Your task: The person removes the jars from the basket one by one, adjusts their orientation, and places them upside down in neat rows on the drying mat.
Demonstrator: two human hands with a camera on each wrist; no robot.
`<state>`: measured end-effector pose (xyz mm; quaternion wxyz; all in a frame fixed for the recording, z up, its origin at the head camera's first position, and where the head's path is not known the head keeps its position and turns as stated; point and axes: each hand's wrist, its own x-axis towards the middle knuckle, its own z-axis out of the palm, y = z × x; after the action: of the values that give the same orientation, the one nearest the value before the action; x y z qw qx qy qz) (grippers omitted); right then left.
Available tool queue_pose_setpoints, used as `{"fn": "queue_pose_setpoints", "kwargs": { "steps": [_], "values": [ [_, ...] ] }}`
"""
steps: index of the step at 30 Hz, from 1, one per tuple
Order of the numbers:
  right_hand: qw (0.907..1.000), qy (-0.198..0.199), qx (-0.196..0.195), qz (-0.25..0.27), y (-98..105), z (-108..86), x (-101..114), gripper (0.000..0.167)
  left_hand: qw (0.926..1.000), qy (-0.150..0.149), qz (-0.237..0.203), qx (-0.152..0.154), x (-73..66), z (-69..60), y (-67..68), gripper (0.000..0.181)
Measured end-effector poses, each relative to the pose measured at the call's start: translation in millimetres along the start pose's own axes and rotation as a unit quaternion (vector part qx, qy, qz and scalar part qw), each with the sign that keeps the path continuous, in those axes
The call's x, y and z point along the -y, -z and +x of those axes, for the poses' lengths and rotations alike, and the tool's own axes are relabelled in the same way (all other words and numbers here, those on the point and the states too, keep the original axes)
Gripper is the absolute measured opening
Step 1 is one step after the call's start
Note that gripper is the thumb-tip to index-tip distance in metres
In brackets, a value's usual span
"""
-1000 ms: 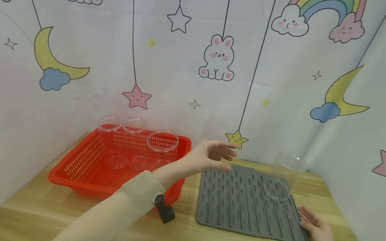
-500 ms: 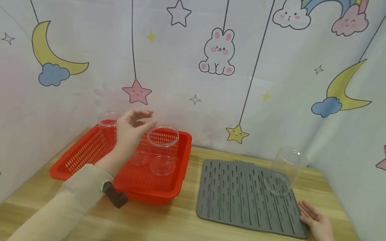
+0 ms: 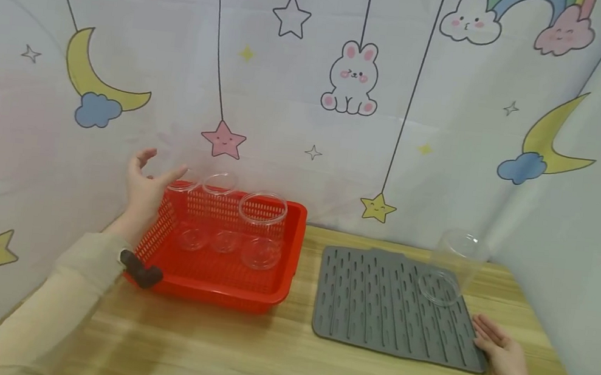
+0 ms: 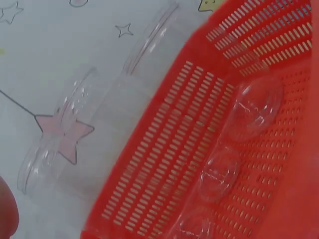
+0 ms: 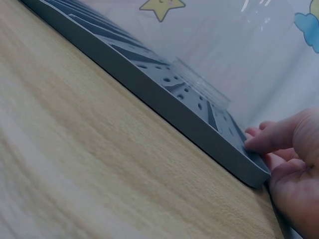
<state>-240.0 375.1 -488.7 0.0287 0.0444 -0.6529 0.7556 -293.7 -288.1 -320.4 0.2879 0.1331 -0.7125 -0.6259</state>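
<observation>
Three clear plastic cups stand upright in a red basket [image 3: 212, 291]: a left one [image 3: 179, 211], a middle one [image 3: 216, 209] and a right one [image 3: 261, 232]. My left hand [image 3: 142, 195] is beside the left cup's rim, fingers and thumb spread apart; whether they touch it is unclear. Only a fingertip [image 4: 7, 209] shows in the left wrist view. A fourth clear cup [image 3: 451, 267] stands on the grey ridged drying mat [image 3: 376, 299]. At the mat's front right edge rests my right hand [image 3: 507, 362], fingers mostly straight, thumb touching the mat [image 5: 149, 89].
Basket and mat lie on a wood-grain table [image 3: 260, 360], with a gap between them. A white cloth [image 3: 297, 114] printed with stars, moons and rabbits walls in the back and both sides.
My left hand has moved left from above the mat's back left corner, across the basket, to the left cup. The right hand stays at the mat's edge. The head view has shifted slightly.
</observation>
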Motion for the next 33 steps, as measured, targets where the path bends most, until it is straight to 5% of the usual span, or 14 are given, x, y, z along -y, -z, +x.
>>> {"fn": "queue_pose_setpoints", "kwargs": {
  "steps": [6,10,18,25,33],
  "values": [
    [1.0,0.001,-0.002,0.006,3,-1.4,2,0.054,0.9913,0.058,0.036,0.113,18.0,17.3,15.2,0.112],
    [0.9999,0.005,-0.005,0.015,3,-1.3,4,0.054,0.9764,0.075,0.077,0.187,26.0,26.2,19.8,0.117],
    [0.9999,-0.005,-0.009,0.005,3,-4.0,2,0.054,0.9506,0.093,0.108,0.276,40.5,32.3,23.0,0.114],
    [0.9997,-0.017,-0.017,-0.006,0,-5.2,2,0.052,0.9467,0.082,0.096,0.296,47.9,29.2,20.4,0.11],
    [0.9974,-0.039,-0.03,-0.053,-4,-0.6,5,0.067,0.9562,0.088,0.089,0.265,49.9,23.2,17.4,0.11]
  ]
}}
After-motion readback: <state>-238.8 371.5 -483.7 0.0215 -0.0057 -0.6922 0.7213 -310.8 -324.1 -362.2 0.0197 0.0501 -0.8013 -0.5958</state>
